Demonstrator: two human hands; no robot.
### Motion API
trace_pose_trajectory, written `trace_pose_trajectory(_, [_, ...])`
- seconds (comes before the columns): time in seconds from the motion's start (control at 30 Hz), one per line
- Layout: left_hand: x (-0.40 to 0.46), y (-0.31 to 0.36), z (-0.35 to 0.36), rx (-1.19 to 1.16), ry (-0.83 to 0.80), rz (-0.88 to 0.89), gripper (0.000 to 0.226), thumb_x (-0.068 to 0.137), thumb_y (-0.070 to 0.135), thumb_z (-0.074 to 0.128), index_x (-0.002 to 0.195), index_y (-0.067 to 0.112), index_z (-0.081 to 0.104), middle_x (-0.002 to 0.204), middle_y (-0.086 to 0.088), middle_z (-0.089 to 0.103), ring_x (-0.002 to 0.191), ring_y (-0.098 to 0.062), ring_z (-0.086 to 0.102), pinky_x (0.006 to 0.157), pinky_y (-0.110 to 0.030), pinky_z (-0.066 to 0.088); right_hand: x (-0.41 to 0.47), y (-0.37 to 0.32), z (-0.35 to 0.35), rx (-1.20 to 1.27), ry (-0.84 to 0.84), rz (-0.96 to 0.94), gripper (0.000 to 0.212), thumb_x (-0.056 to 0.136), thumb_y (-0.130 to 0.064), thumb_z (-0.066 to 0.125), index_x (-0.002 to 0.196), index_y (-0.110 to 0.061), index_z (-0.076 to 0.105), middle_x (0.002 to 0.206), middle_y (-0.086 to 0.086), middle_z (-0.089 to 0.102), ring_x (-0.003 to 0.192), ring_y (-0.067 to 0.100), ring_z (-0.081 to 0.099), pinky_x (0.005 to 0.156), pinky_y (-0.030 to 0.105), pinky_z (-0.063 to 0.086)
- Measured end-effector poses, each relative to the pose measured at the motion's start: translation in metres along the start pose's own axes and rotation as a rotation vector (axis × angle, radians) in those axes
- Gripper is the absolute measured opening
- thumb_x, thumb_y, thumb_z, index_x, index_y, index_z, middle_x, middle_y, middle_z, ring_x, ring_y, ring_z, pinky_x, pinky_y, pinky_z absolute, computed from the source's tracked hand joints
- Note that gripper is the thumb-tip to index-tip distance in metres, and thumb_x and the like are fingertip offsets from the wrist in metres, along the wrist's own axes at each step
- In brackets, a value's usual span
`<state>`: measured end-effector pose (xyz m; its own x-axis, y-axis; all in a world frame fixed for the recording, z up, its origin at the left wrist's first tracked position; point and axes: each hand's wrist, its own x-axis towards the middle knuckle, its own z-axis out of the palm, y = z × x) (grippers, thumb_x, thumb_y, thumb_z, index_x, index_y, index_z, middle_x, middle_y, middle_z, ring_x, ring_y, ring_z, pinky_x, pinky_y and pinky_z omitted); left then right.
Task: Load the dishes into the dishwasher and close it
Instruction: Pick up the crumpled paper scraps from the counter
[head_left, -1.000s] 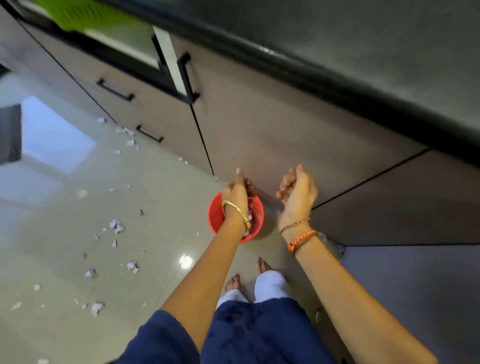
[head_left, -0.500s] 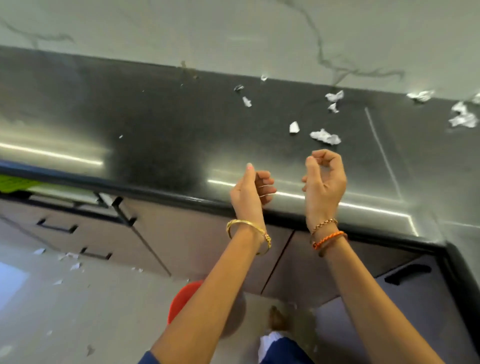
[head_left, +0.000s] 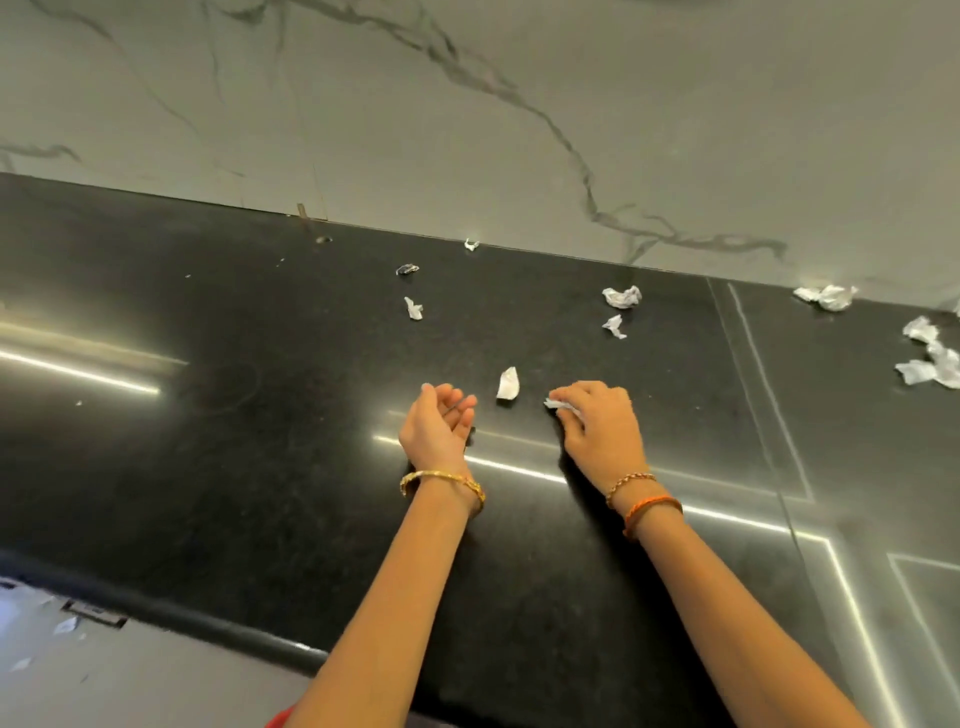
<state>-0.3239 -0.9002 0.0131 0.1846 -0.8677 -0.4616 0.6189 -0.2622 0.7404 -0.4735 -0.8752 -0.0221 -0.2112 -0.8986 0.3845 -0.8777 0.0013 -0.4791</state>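
Scraps of crumpled white paper lie scattered over the black countertop (head_left: 208, 415), and about eleven can be counted: one under the right hand (head_left: 602, 431), a curled piece (head_left: 507, 383) between the two hands, two small bits (head_left: 413, 307) farther back on the left with a tiny one (head_left: 471, 245) at the foot of the wall, two wads (head_left: 622, 297) in the middle, one larger wad (head_left: 828, 297) against the wall, and a cluster of about three (head_left: 930, 358) at the right edge. Two hands are in view. The left hand (head_left: 439, 426) rests on its outer edge on the counter, palm turned toward the right, fingers loosely cupped and holding nothing. The right hand lies palm down, its fingertips (head_left: 563, 397) bent onto a white scrap (head_left: 558, 405) and pressing or pinching it against the stone; which of the two cannot be told. The left wrist carries one gold bangle (head_left: 441, 480); the right wrist carries two bands, a beaded one (head_left: 628, 483) and an orange thread (head_left: 652, 506). No dishes or dishwasher appear, so their place and heading cannot be told. The counter's long axis runs left to right, backed by a grey veined marble wall (head_left: 467, 104). A sliver of something red (head_left: 280, 719) shows at the bottom edge. No writing or brand is legible.
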Motion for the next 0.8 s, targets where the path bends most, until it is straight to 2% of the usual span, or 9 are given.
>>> trace_pose_trajectory(0.07, [0.009,0.002,0.007,-0.036,-0.044,-0.032,0.027,0.097,0.022,0.041,0.079,0.009,0.055,0.08,-0.006,0.057,0.073,-0.016,0.06,0.068,-0.023,0.048,0.002,-0.002,-0.001,0.158,0.03,0.043,0.019,0.08,0.002,0.059,0.09,-0.009,0.071,0.094,0.008,0.069,0.091,0.028,0.06,0.077,0.016,0.028])
trace_pose_trajectory(0.17, [0.024,0.003,0.023,-0.068,-0.124,-0.071,0.031,0.098,0.028,0.039,0.079,0.011,0.055,0.077,-0.004,0.056,0.071,-0.015,0.057,0.067,-0.022,0.046,0.013,-0.015,-0.005,0.386,0.265,-0.011,0.016,0.077,0.001,0.065,0.088,-0.008,0.072,0.092,0.001,0.059,0.09,0.002,0.051,0.084,0.01,0.039])
trace_pose_trajectory(0.3, [0.04,0.004,0.034,-0.128,-0.241,-0.056,0.037,0.096,0.037,0.036,0.081,0.012,0.058,0.071,-0.001,0.06,0.066,-0.011,0.056,0.06,-0.019,0.044,0.035,-0.041,0.005,0.518,0.347,-0.161,0.011,0.078,-0.008,0.068,0.088,-0.005,0.07,0.087,0.01,0.058,0.086,-0.002,0.049,0.08,0.005,0.037])
trace_pose_trajectory(0.37, [0.046,0.006,0.032,-0.194,-0.342,-0.122,0.045,0.095,0.045,0.034,0.087,0.01,0.06,0.08,-0.005,0.064,0.073,-0.014,0.062,0.072,-0.025,0.046,0.047,-0.053,0.013,0.543,0.306,-0.265,0.012,0.077,-0.014,0.065,0.084,-0.005,0.069,0.083,0.009,0.064,0.085,0.003,0.053,0.077,0.007,0.04])
trace_pose_trajectory(0.47, [0.051,0.011,0.027,-0.343,-0.422,-0.2,0.05,0.091,0.054,0.033,0.09,0.012,0.061,0.088,-0.011,0.066,0.082,-0.023,0.063,0.081,-0.035,0.047,0.059,-0.061,0.029,0.395,0.166,-0.457,0.022,0.079,-0.032,0.061,0.086,-0.015,0.072,0.085,0.001,0.069,0.093,0.014,0.057,0.083,0.024,0.042])
trace_pose_trajectory(0.53, [0.056,0.011,0.023,-0.352,-0.379,-0.199,0.046,0.09,0.056,0.034,0.091,0.017,0.061,0.092,-0.01,0.063,0.082,-0.024,0.062,0.074,-0.036,0.051,0.063,-0.058,0.034,0.406,0.137,-0.414,0.03,0.081,-0.04,0.057,0.093,-0.017,0.071,0.093,-0.005,0.069,0.097,0.012,0.056,0.088,0.026,0.039])
trace_pose_trajectory(0.67, [0.063,0.014,0.017,-0.408,-0.365,-0.215,0.043,0.09,0.056,0.035,0.093,0.021,0.059,0.09,-0.007,0.061,0.062,-0.021,0.063,0.055,-0.026,0.052,0.061,-0.034,0.027,0.605,0.152,-0.147,0.029,0.082,-0.037,0.052,0.094,-0.017,0.069,0.094,-0.02,0.058,0.091,-0.006,0.051,0.084,0.015,0.038])
trace_pose_trajectory(0.73, [0.063,0.015,0.014,-0.472,-0.373,-0.22,0.046,0.091,0.056,0.033,0.094,0.018,0.059,0.09,-0.008,0.059,0.057,-0.019,0.059,0.049,-0.021,0.048,0.059,-0.019,0.026,0.495,-0.05,-0.238,0.032,0.078,-0.042,0.054,0.094,-0.019,0.07,0.096,-0.012,0.061,0.091,-0.007,0.048,0.082,0.008,0.031])
trace_pose_trajectory(0.8, [0.065,0.015,0.012,-0.514,-0.383,-0.217,0.049,0.09,0.057,0.033,0.093,0.016,0.059,0.088,-0.007,0.058,0.056,-0.016,0.056,0.047,-0.017,0.045,0.056,-0.008,0.03,0.327,-0.224,-0.368,0.032,0.076,-0.041,0.056,0.094,-0.019,0.071,0.097,0.0,0.064,0.092,0.009,0.055,0.077,0.01,0.027])
